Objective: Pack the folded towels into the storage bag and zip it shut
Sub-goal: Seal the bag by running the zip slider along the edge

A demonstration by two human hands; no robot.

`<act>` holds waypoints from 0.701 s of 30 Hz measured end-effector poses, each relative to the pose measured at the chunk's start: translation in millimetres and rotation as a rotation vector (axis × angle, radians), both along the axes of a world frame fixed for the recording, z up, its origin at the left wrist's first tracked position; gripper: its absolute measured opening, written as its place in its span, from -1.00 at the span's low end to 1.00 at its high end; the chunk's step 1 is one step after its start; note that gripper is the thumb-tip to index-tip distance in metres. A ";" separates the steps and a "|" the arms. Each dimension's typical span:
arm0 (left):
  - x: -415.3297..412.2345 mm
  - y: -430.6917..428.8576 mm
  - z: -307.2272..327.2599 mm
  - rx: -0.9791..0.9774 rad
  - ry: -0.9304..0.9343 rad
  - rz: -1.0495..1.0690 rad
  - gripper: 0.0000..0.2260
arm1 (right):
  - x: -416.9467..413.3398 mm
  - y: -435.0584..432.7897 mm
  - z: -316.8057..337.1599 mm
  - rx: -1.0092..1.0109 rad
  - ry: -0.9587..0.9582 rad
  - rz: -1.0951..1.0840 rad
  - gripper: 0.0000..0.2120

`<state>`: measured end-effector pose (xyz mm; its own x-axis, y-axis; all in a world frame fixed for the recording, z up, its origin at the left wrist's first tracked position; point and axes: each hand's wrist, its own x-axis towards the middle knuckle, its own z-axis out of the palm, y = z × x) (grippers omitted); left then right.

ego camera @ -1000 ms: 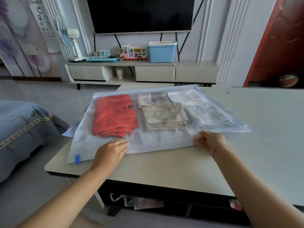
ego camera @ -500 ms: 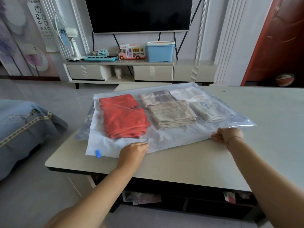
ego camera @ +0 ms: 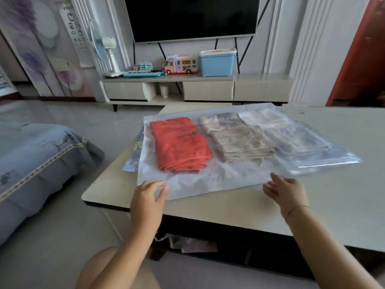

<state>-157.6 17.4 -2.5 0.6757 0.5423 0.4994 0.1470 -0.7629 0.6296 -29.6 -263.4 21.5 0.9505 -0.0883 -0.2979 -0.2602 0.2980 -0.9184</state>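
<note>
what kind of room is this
Most likely a home living room: a wall-mounted TV above a low media cabinet, a toy camper van on it, and a low table in front.

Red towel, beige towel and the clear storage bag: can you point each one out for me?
Red towel (ego camera: 180, 144), head view, middle of its folded top.
Beige towel (ego camera: 239, 142), head view, centre of the upper fold.
Storage bag (ego camera: 218, 180), head view, bare plastic near its front edge.
</note>
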 end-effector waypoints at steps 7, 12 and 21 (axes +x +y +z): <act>-21.6 74.6 8.7 -0.622 0.224 0.199 -0.73 | -89.5 150.9 -6.3 0.281 0.256 0.621 -0.79; -8.4 72.7 21.4 -0.884 0.339 -0.020 -0.84 | -90.4 188.5 2.9 0.378 0.350 0.604 -0.62; -17.1 61.6 29.9 -1.015 0.222 -0.091 -0.88 | -102.6 225.8 5.6 0.251 0.367 0.690 -0.75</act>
